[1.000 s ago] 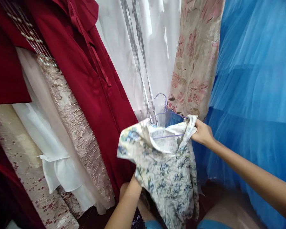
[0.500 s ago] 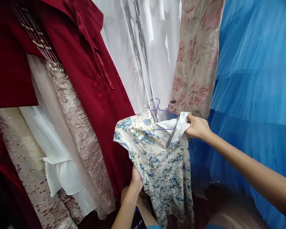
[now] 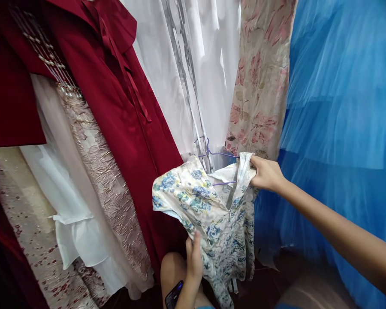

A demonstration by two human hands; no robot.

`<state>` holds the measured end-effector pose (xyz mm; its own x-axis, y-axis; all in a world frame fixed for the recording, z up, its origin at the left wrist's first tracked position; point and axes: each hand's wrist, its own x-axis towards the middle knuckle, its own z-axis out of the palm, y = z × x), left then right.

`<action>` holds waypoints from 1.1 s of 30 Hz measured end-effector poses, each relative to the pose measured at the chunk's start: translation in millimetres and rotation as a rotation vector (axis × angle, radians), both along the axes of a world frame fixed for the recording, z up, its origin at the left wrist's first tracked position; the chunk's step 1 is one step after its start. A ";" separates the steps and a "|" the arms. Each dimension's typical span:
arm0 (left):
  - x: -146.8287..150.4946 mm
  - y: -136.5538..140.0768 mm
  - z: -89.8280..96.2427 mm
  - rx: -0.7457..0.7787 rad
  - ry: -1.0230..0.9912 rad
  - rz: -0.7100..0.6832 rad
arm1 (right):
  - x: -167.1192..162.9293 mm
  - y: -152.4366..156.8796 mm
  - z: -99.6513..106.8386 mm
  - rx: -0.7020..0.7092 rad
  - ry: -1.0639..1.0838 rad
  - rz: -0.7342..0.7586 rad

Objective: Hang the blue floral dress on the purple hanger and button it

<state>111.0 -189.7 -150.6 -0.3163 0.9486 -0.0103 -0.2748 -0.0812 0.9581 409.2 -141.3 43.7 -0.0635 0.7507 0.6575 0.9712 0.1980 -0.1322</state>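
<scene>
A white dress (image 3: pixel 209 214) with blue and yellow flowers hangs in front of me on a thin purple hanger (image 3: pixel 220 153). My right hand (image 3: pixel 266 172) pinches the dress at its right shoulder, close to the hanger's end. Lower on the left side, my left hand (image 3: pixel 194 257) grips the dress by its side edge, thumb upward on the cloth. The neckline gapes in a V, and the purple bar of the hanger shows inside it. The fingers behind the cloth are partly hidden.
Dark red garments (image 3: pixel 116 111) and a pink brocade one (image 3: pixel 116 206) hang at left. White cloth (image 3: pixel 212 77), a floral panel (image 3: pixel 260 77) and a blue tulle skirt (image 3: pixel 341 128) hang behind and right. Metal poles (image 3: pixel 188 86) stand centrally. A phone (image 3: pixel 173 296) lies by my leg.
My left hand has shifted right and turned thumb upward on the dress's side. The dress's lower part has been drawn up, and the hanger sits slightly lower and further left.
</scene>
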 end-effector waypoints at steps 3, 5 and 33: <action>5.3 -9.7 -14.7 -0.054 0.076 0.027 | 5.8 -0.8 -18.2 0.023 -0.035 0.068; 7.0 -13.2 -21.3 -0.109 0.070 0.070 | 2.8 -3.1 -32.5 0.067 -0.027 0.082; 3.6 -38.0 -34.2 -0.114 -0.069 0.097 | -134.0 -42.8 -186.3 -0.464 1.104 0.725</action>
